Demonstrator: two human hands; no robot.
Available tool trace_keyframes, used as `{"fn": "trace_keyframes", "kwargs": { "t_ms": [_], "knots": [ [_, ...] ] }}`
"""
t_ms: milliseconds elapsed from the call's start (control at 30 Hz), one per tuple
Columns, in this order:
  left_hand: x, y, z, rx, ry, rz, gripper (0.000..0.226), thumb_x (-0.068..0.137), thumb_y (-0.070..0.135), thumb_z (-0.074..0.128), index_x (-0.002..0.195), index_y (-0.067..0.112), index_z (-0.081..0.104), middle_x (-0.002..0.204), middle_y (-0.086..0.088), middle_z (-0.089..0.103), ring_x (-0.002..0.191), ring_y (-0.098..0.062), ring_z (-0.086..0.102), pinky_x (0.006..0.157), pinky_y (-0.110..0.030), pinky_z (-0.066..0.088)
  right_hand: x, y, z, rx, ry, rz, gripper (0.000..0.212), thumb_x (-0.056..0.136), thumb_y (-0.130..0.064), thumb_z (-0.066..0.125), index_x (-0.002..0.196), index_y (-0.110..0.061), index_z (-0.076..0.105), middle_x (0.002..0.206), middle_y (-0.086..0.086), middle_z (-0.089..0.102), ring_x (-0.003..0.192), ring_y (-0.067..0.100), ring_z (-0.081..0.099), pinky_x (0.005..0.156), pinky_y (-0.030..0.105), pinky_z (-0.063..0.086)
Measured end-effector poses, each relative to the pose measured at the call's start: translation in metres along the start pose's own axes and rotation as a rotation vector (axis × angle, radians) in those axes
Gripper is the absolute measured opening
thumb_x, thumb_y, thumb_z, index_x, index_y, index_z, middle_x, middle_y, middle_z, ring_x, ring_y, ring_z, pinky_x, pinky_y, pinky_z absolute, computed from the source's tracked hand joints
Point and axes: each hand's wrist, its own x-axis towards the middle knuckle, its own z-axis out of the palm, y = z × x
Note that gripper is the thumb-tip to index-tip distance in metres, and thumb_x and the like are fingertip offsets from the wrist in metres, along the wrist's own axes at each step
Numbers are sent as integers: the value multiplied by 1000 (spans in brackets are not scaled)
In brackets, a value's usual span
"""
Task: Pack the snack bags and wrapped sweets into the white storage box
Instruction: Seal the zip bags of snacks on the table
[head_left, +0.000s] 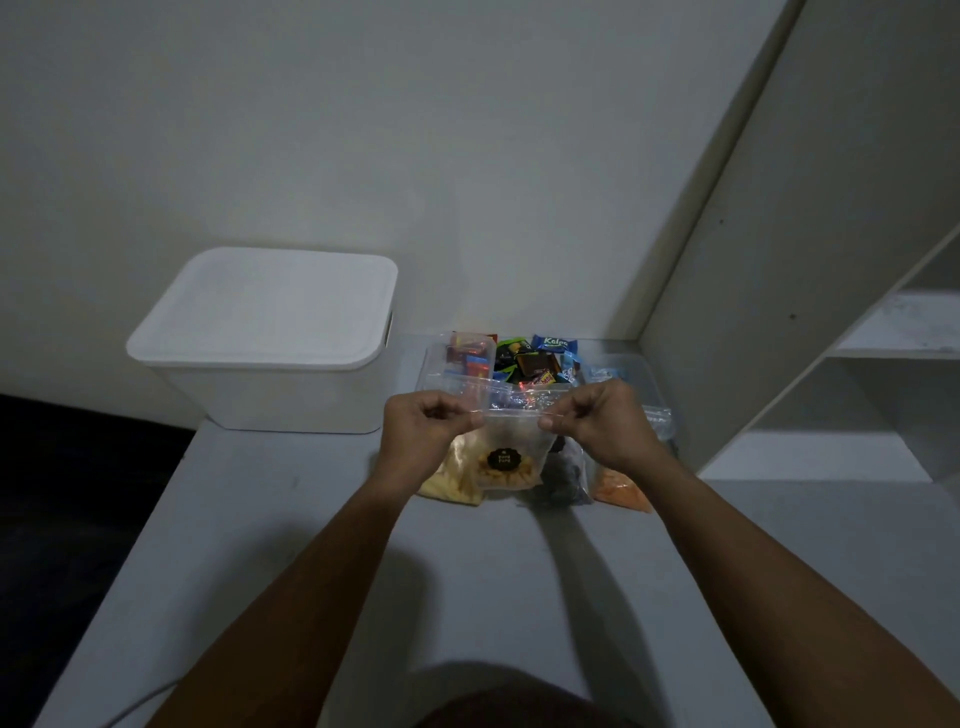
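Observation:
A clear zip bag (511, 457) of yellow snacks with a round black label hangs above the table. My left hand (423, 431) pinches its top strip at the left end and my right hand (597, 423) pinches it at the right end. The white storage box (270, 343) stands at the back left with its lid on. Behind the bag lies a pile of wrapped sweets (535, 361), and a clear tub (460, 364) holds more of them. Other snack bags lie beneath: a yellow one (449, 483), a dark one (563, 480), an orange one (621, 491).
The grey table (332, 571) runs toward me, with a dark drop off its left edge. A white wall stands behind the box. White shelving (852, 364) rises at the right. More clear bags (644, 384) lie near the shelf's foot.

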Motion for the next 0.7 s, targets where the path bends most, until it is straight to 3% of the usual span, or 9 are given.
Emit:
{"fn": "trace_keyframes", "kwargs": {
  "t_ms": [67,233,300,367,467,533,700],
  "knots": [
    [-1,0,-3,39,13,7,17,67,4,83,68,16,73,66,1,71,62,-10,66,63,-21,51,0,0,2,19,-22,-4,5,75,-11,78,73,-13,74,69,-1,71,62,12,67,61,26,58],
    [-3,-1,-8,10,5,4,18,67,7,84,82,9,73,73,-1,69,67,-10,63,66,-24,50,1,-3,7,34,-42,-22,3,77,-11,77,79,-9,76,72,5,72,60,10,64,60,26,57],
    [-5,-2,-7,81,138,-41,31,66,17,86,90,11,67,78,0,63,69,-9,57,64,-23,48,-1,-6,12,62,-22,-28,4,78,-10,76,81,-6,76,72,6,72,56,6,63,56,24,56],
    [-11,1,-4,126,245,-124,34,68,30,84,82,9,62,73,-3,59,65,-13,54,61,-28,49,-4,-9,19,115,14,-34,4,78,-7,76,81,-4,76,72,5,72,56,5,64,56,22,56],
    [-16,3,-2,-115,114,-297,32,77,31,77,73,3,63,64,-8,61,59,-18,60,61,-34,56,-10,-11,29,164,41,-56,4,77,-4,75,81,-3,75,71,4,72,59,9,67,61,23,58],
    [-16,4,-2,-291,21,-393,21,81,23,75,80,4,66,70,-8,67,63,-17,66,61,-31,57,-13,-11,34,188,36,-62,5,77,-3,76,82,-2,75,71,1,72,60,6,67,62,21,58],
    [-11,2,-6,-421,7,-457,11,83,8,71,92,2,69,78,-12,70,68,-16,68,66,-32,60,-14,-13,40,244,9,-75,9,76,0,76,85,0,75,71,-1,71,59,5,68,60,17,55]
  ]
}}
